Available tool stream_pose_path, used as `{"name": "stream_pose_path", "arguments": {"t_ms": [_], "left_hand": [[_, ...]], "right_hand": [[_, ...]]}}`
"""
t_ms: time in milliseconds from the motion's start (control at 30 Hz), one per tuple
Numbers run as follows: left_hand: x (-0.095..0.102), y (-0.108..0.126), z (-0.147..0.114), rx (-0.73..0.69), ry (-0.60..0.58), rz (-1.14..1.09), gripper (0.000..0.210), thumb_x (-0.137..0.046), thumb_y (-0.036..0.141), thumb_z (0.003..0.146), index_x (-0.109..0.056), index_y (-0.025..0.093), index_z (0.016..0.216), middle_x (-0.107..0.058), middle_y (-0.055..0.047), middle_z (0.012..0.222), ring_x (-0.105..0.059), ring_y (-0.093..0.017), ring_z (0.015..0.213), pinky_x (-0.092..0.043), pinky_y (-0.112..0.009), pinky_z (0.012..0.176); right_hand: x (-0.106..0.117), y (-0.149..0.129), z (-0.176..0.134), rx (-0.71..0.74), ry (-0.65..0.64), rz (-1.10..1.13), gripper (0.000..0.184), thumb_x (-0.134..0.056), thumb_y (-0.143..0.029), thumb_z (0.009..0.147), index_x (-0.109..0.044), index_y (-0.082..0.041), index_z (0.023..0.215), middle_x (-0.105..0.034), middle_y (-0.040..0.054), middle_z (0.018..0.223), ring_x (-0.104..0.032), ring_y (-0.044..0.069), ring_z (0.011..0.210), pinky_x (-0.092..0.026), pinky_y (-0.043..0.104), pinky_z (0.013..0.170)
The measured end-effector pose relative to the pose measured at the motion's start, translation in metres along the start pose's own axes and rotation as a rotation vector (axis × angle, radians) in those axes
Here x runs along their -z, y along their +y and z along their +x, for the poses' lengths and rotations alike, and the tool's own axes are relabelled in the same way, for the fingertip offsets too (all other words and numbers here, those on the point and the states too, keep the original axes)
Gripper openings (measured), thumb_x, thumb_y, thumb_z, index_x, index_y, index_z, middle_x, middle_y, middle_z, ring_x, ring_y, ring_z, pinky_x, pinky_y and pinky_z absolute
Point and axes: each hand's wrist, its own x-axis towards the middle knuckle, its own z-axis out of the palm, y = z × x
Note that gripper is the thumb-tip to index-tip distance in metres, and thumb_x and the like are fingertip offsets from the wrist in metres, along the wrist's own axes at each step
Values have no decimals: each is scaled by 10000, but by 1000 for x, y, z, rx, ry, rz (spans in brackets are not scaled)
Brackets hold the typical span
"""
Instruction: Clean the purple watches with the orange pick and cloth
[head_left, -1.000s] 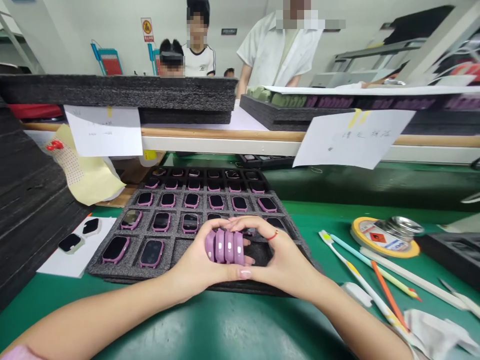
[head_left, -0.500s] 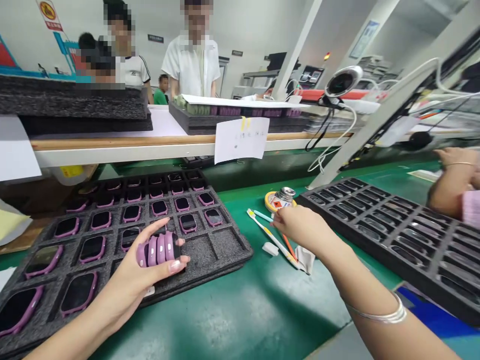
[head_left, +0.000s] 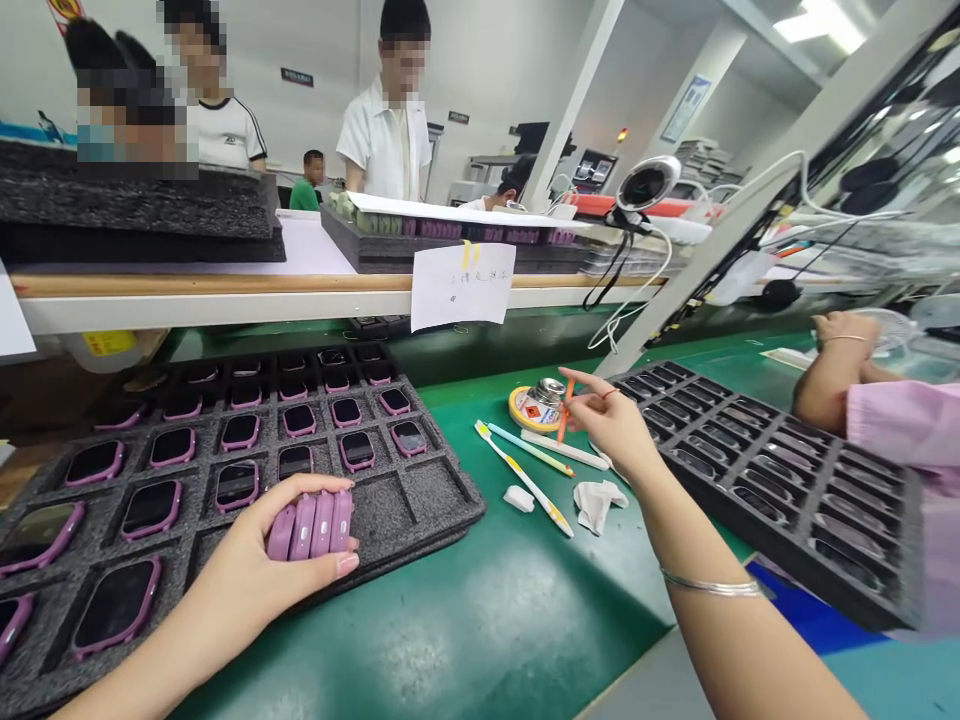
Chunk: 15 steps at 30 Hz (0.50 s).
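Observation:
My left hand (head_left: 274,540) is closed around a stack of several purple watch cases (head_left: 311,525), held on edge above the near right part of a black foam tray (head_left: 442,530). Purple watches (head_left: 240,432) with dark screens sit in many of that tray's pockets. My right hand (head_left: 611,425) pinches a thin orange stick (head_left: 565,412), raised nearly upright beside a metal-topped bottle (head_left: 549,392) in a yellow ring (head_left: 517,408). Below that hand lie a yellow-and-white toothbrush (head_left: 525,478), a light-blue stick (head_left: 525,445), a white bar (head_left: 562,450) and a crumpled white wipe (head_left: 598,503).
On the right, a second black foam tray (head_left: 817,530) holds dark glass-like pieces. Another person's arm (head_left: 832,370) rests beyond it. A shelf edge (head_left: 300,305) with a hanging paper note (head_left: 463,287) crosses overhead, and a slanted post (head_left: 675,265) carries cables.
My right hand has lifted the orange stick off the bench and turned it upright. My left hand has tightened round the purple cases and tipped them. The view has shifted slightly.

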Motion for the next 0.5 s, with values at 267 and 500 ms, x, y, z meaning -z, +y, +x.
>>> {"name": "stream_pose_path", "arguments": {"t_ms": [267, 500], "left_hand": [[4, -1, 4, 3, 12, 22, 495, -930, 351, 568, -717, 244, 1002, -787, -47, 1030, -795, -291, 860, -613, -432, 908], [4, -2, 5, 33, -19, -4, 481, -916, 271, 586, -698, 246, 1015, -786, -55, 1029, -792, -295, 884, -614, -428, 869]], "right_hand": [[-5, 5, 23, -187, 75, 343, 331, -624, -367, 992, -618, -167, 1255, -665, 89, 1223, -685, 215, 1017, -599, 420, 857], [1, -19, 30, -277, 45, 55, 323, -639, -358, 982, -628, -172, 1247, -652, 91, 1264, -670, 228, 1070, -580, 440, 905]]}}
